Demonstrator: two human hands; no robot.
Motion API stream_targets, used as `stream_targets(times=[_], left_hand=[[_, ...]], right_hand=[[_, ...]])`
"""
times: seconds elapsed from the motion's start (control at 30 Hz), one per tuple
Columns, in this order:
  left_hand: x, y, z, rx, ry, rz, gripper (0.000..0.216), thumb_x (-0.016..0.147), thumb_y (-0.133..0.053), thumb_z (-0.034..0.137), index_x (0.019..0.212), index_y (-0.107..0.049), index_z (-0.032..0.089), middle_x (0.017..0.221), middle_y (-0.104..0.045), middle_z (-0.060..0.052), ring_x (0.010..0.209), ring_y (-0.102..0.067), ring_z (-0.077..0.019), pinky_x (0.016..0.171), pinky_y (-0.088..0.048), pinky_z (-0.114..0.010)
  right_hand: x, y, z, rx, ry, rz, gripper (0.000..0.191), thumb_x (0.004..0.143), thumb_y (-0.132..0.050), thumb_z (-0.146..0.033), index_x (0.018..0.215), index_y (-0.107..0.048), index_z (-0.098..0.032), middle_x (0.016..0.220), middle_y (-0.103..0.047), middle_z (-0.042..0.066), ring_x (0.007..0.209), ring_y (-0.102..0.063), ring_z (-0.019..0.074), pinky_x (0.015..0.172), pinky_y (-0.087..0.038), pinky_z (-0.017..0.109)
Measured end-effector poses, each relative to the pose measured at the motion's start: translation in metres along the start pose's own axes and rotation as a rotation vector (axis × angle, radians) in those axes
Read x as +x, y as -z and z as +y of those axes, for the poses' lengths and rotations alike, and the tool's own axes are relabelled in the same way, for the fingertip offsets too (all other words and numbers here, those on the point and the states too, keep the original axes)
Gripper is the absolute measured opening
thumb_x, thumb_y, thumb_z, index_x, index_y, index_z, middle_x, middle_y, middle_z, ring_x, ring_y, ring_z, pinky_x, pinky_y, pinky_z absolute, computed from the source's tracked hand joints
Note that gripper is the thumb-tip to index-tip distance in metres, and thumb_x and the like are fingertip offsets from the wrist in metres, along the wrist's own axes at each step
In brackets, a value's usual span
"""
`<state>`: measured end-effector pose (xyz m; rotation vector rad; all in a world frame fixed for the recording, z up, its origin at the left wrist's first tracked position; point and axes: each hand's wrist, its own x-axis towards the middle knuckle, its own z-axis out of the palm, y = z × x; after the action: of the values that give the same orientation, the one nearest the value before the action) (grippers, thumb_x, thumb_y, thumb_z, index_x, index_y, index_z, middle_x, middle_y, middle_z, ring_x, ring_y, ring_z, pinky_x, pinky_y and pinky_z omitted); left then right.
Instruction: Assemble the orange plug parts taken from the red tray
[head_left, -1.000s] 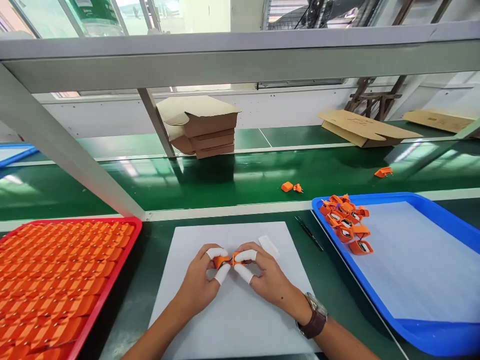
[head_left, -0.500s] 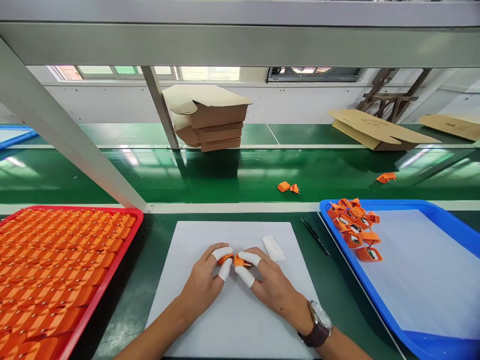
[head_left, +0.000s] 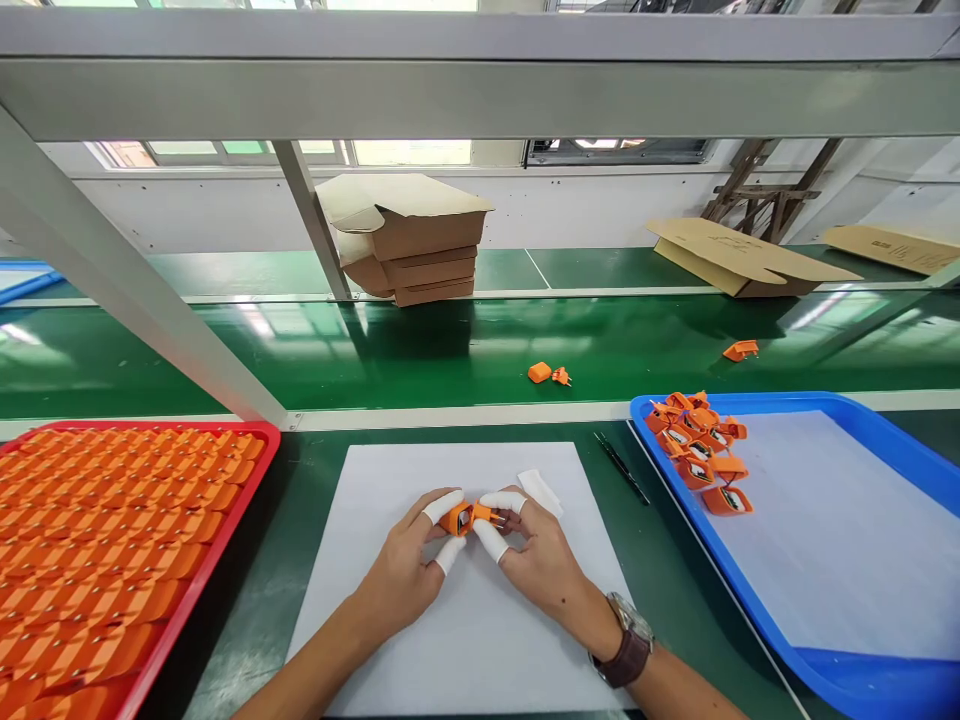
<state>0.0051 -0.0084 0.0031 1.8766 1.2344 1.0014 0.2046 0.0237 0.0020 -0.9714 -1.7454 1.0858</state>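
A small orange part (head_left: 457, 518) is pinched above the white sheet (head_left: 465, 640) on the green surface (head_left: 300, 490), between the left hand (head_left: 409, 565) and right hand (head_left: 536, 560); a second orange piece (head_left: 487, 515) is gripped by the right hand; a red tray (head_left: 259, 500) lies left; a blue tray (head_left: 862, 420) lies right.

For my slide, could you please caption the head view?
Both hands, left hand and right hand, pinch small orange parts over a white mat.

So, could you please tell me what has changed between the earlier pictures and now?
The left hand and right hand have drawn slightly apart, so the orange part and the pronged piece show between the fingertips. Both hands still grip them over the white sheet. The red tray and blue tray stayed put.
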Motion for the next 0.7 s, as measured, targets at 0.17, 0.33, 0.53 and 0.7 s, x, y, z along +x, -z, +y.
stream_targets(times=[0.17, 0.33, 0.53, 0.7], left_hand=[[0.002, -0.0027, -0.0037, 0.261, -0.202, 0.095, 0.05, 0.094, -0.06, 0.015, 0.139, -0.047, 0.031, 0.122, -0.063, -0.007, 0.108, -0.065, -0.0213, 0.091, -0.06, -0.041], [0.0015, -0.0059, -0.0061, 0.361, -0.234, 0.115, 0.048, 0.092, -0.059, 0.01, 0.136, -0.049, 0.027, 0.119, -0.064, -0.009, 0.103, -0.065, -0.0221, 0.086, -0.059, -0.04], [0.0006, -0.0075, -0.0101, 0.386, -0.267, 0.132, 0.045, 0.089, -0.061, 0.007, 0.13, -0.053, 0.024, 0.116, -0.065, -0.01, 0.1, -0.065, -0.0218, 0.083, -0.06, -0.037], [0.001, -0.009, -0.0089, 0.363, -0.257, 0.118, 0.048, 0.089, -0.06, 0.004, 0.132, -0.05, 0.024, 0.117, -0.063, -0.009, 0.101, -0.063, -0.0218, 0.082, -0.059, -0.038]], right_hand=[[0.0006, 0.003, -0.0001, -0.051, -0.003, -0.018, 0.019, 0.091, -0.059, -0.02, 0.109, -0.062, -0.025, 0.097, -0.063, 0.003, 0.081, -0.062, 0.0172, 0.07, -0.056, 0.033], [-0.0007, 0.0043, -0.0047, -0.061, -0.057, -0.06, 0.016, 0.091, -0.058, -0.02, 0.105, -0.063, -0.025, 0.093, -0.063, 0.002, 0.077, -0.061, 0.0169, 0.068, -0.054, 0.033], [0.0005, 0.0027, -0.0025, -0.051, -0.132, -0.132, 0.016, 0.092, -0.057, -0.021, 0.105, -0.064, -0.026, 0.093, -0.062, 0.001, 0.074, -0.059, 0.0156, 0.065, -0.052, 0.031], [0.0025, 0.0044, -0.0014, -0.024, -0.181, -0.178, 0.014, 0.092, -0.057, -0.023, 0.104, -0.065, -0.027, 0.094, -0.063, 0.0, 0.076, -0.059, 0.016, 0.066, -0.051, 0.031]])
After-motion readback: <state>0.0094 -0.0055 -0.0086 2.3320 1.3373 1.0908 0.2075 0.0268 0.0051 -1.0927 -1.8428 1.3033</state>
